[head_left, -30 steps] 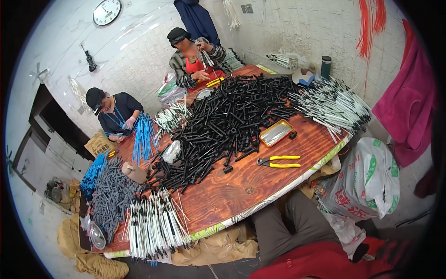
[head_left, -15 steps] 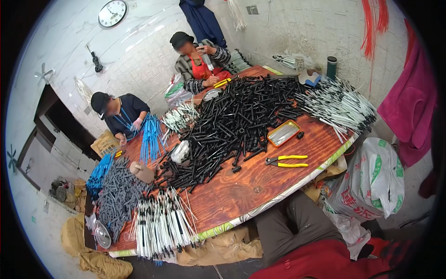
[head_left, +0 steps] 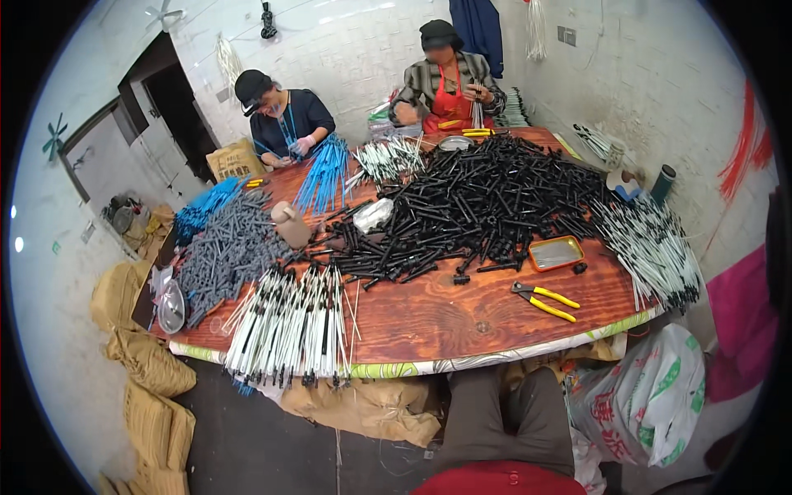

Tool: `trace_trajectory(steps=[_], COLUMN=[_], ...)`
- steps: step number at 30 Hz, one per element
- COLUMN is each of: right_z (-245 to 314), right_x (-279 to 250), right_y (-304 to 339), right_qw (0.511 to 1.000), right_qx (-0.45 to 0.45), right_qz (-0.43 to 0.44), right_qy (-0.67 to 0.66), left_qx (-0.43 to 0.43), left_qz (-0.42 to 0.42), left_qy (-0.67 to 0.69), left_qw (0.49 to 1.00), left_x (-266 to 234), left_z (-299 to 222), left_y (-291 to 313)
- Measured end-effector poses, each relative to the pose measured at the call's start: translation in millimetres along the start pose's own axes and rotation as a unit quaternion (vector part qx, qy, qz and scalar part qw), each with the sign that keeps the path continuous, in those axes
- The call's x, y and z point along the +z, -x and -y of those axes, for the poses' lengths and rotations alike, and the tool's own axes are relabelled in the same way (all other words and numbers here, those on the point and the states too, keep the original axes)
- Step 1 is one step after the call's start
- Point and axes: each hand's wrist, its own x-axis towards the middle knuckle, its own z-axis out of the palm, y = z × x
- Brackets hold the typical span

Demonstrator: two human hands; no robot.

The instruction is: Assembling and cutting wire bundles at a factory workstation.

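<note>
Neither of my hands is in view; only my dark trousers and a bit of red clothing show at the lower edge. On the wooden table (head_left: 429,318) before me lie yellow-handled pliers (head_left: 544,301), their handles spread. Behind them is a shallow orange-rimmed tray (head_left: 557,254) with small, thin metal pieces in it. A big heap of black tubular plastic parts (head_left: 503,194) covers the middle. White rods with black ends (head_left: 289,326) lie bundled over the front left edge, and more white rods (head_left: 652,252) are piled at the right.
Two people (head_left: 285,124) sit across the table, one handling blue rods (head_left: 326,169), the other in a red apron (head_left: 452,107). Grey parts (head_left: 235,247) and a beige jug-like object (head_left: 291,224) are at the left. A stuffed plastic bag (head_left: 643,396) stands right of my legs; brown sacks (head_left: 148,363) are at left.
My view has turned and levelled, so the table sits straighter and more floor shows. The person in the red apron has lowered the bundle of rods from head height to chest height.
</note>
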Motion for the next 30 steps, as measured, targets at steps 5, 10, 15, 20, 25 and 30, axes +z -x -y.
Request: trace_trajectory(steps=[5, 10, 15, 20, 25, 30], right_z=[-10.3, -24.5, -47.7, -63.0, -84.2, -131.4], right_x=[-10.5, -26.3, -12.5, 10.6, -12.2, -38.3], right_y=[-10.1, -26.0, -31.6, -39.2, -79.3, -127.2], right_qw=[0.998, 0.994, 0.984, 0.973, 0.963, 0.941], right_qx=[-0.01, -0.029, -0.031, -0.036, -0.04, -0.032], right_qz=[0.04, 0.077, 0.101, 0.099, 0.071, 0.07], right_qy=[-0.041, -0.079, -0.142, -0.207, -0.258, -0.33], left_qx=[-0.008, -0.007, -0.033, -0.054, -0.06, -0.097], left_qz=[-0.002, -0.008, -0.001, 0.023, 0.069, 0.104], left_qy=[-0.013, -0.031, -0.063, -0.114, -0.172, -0.211], left_qw=[1.0, 0.999, 0.997, 0.992, 0.981, 0.967], left_x=[16.5, 35.5, 31.1, 2.0, -33.1, -45.5], left_z=[11.7, 13.7, 9.7, -7.2, -68.6, -119.9], left_y=[7.7, 6.7, 13.9, 4.2, -81.4, -171.7])
